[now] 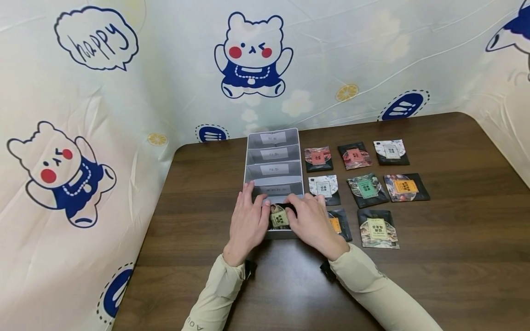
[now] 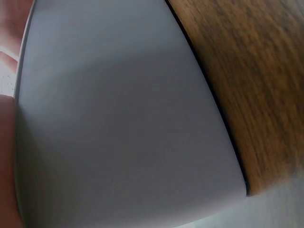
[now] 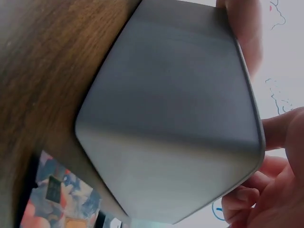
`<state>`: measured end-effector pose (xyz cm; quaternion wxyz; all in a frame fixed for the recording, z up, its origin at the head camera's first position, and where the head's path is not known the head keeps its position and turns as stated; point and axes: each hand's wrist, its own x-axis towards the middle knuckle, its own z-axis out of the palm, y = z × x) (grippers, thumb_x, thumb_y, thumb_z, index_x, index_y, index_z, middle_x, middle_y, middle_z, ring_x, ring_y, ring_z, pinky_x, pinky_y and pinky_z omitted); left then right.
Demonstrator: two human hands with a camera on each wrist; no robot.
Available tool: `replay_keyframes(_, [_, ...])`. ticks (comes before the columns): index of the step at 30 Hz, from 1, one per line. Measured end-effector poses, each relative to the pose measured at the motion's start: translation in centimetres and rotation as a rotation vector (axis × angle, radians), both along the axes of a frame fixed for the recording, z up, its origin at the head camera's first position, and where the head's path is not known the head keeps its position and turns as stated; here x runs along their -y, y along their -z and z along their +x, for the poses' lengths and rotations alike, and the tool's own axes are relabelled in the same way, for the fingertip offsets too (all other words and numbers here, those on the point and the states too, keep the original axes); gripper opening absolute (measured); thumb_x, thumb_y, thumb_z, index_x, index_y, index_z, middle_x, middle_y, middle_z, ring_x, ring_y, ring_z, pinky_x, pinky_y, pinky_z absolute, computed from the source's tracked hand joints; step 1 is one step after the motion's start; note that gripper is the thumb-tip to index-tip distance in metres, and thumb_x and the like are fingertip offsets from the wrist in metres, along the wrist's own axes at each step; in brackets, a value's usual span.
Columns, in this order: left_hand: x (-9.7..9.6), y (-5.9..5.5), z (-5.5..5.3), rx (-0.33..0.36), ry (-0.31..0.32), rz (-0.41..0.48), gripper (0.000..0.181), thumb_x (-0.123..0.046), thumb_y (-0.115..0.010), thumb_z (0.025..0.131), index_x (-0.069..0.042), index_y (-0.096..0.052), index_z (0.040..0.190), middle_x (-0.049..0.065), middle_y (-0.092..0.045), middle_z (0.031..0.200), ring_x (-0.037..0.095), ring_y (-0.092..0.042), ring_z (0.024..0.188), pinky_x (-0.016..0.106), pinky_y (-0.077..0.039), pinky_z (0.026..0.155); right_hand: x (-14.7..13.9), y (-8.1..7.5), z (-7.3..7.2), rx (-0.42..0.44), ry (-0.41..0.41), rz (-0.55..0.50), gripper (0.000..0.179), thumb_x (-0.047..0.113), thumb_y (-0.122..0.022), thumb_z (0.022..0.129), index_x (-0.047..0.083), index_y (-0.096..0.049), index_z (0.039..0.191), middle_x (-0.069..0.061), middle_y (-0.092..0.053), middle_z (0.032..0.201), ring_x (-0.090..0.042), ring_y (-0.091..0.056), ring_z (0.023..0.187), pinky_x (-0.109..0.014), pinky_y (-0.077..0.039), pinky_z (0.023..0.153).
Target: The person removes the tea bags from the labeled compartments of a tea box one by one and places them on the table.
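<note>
A grey divided box (image 1: 273,168) stands on the table, with paper labels on its dividers. In its nearest compartment is a dark tea packet (image 1: 279,219) with a yellow-green label, its face toward me. My left hand (image 1: 250,218) pinches the packet's left edge, its other fingers reaching over the box's left rim. On the opposite side my right hand (image 1: 315,220) pinches the right edge between thumb and curled fingers. From the right wrist, the box's outer wall (image 3: 166,95) fills the view, with fingers (image 3: 247,197) at its rim. The packet's lower part is hidden inside the compartment.
Several tea packets lie right of the box, including a red one (image 1: 318,158), a white one (image 1: 391,152), a green one (image 1: 367,190) and a yellow-labelled one (image 1: 377,229). An orange-labelled packet (image 1: 342,225) is partly under my right hand. A printed curtain (image 1: 323,59) hangs behind the table (image 1: 463,239).
</note>
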<state>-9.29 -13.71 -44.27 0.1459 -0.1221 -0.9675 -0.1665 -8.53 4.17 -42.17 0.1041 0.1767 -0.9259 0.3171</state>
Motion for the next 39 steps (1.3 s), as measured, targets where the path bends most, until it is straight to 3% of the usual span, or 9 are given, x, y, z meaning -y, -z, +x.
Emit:
replay_keyframes(8, [0.1,0.1,0.0,-0.008,-0.004,0.004,0.039,-0.029,-0.039,0.102,-0.004,-0.067,0.113,0.022,-0.040,0.149,0.038,-0.032,0.143,0.049,-0.025,0.118,-0.7,-0.1,-0.3,0.043,0.026,-0.038,0.014,0.014,-0.062,0.090,0.014,-0.069,0.102,0.002,-0.061,0.063,-0.015,-0.047,0.061,-0.034,-0.032,0.069])
replay_keyframes(11, [0.1,0.1,0.0,-0.008,-0.005,0.003,0.040,-0.029,-0.039,0.102,-0.004,-0.067,0.113,0.022,-0.040,0.149,0.038,-0.032,0.143,0.049,-0.025,0.118,-1.0,-0.2,-0.4,0.064,0.030,-0.053,0.014,0.014,-0.061,0.091,0.015,-0.068,0.103,0.004,-0.057,0.059,-0.015,-0.051,0.061,-0.036,-0.039,0.071])
replay_keyframes(14, [0.1,0.1,0.0,0.000,-0.008,0.002,0.040,-0.029,-0.038,0.102,-0.004,-0.067,0.113,0.022,-0.039,0.149,0.037,-0.031,0.144,0.048,-0.024,0.119,-1.2,-0.3,-0.5,0.087,0.027,-0.063,0.016,0.014,-0.060,0.091,0.015,-0.068,0.105,0.005,-0.054,0.057,-0.014,-0.050,0.057,-0.036,-0.043,0.065])
replay_keyframes(18, [0.1,0.1,0.0,0.001,-0.009,0.003,0.040,-0.029,-0.038,0.102,-0.003,-0.067,0.113,0.022,-0.039,0.149,0.037,-0.032,0.143,0.048,-0.024,0.119,-1.3,-0.2,-0.6,0.118,0.028,-0.074,0.016,0.015,-0.059,0.092,0.015,-0.068,0.106,0.005,-0.050,0.054,-0.013,-0.043,0.049,-0.030,-0.037,0.051])
replay_keyframes(22, [0.1,0.1,0.1,-0.006,-0.010,0.004,0.040,-0.029,-0.038,0.102,-0.004,-0.067,0.112,0.022,-0.040,0.149,0.037,-0.032,0.143,0.049,-0.025,0.118,-1.4,-0.3,-0.6,0.142,0.031,-0.089,0.017,0.017,-0.058,0.093,0.015,-0.067,0.108,0.004,-0.047,0.053,-0.012,-0.039,0.045,-0.028,-0.032,0.046])
replay_keyframes(39, [0.0,0.0,0.0,0.017,-0.005,0.002,0.041,-0.029,-0.036,0.102,-0.002,-0.066,0.113,0.022,-0.038,0.150,0.038,-0.030,0.144,0.048,-0.024,0.119,-2.2,-0.4,-1.1,0.202,0.069,-0.163,0.019,0.022,-0.051,0.098,0.018,-0.062,0.113,0.004,-0.051,0.057,-0.012,-0.039,0.041,-0.029,-0.032,0.042])
